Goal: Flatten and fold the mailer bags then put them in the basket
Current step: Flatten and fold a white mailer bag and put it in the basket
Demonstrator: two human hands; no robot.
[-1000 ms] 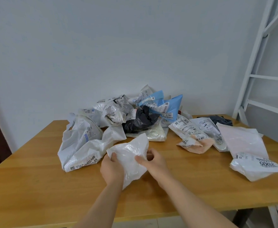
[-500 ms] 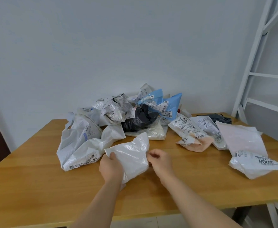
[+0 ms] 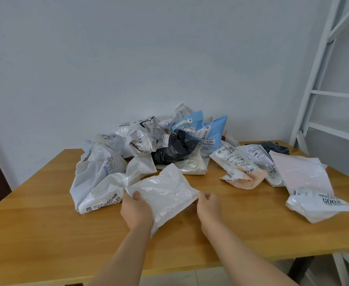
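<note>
A plain white mailer bag (image 3: 165, 195) is held just above the wooden table (image 3: 35, 234), spread out between both hands. My left hand (image 3: 137, 211) grips its left edge with the thumb on top. My right hand (image 3: 207, 205) pinches its right corner. Behind it lies a heap of crumpled mailer bags (image 3: 148, 145): white ones with labels, a black one (image 3: 173, 148) and blue ones (image 3: 208, 131). No basket is in view.
More bags lie at the right: a peach one (image 3: 243, 178), a flat pink-white one (image 3: 301, 174) and a white one marked 2005 (image 3: 318, 205). A large white bag (image 3: 99, 178) sits left. A white metal frame (image 3: 322, 79) stands at the right, against the wall.
My right hand slid from the bag's middle out to its right corner, and the bag was pulled wider and flatter. The left hand kept its grip on the left edge.
</note>
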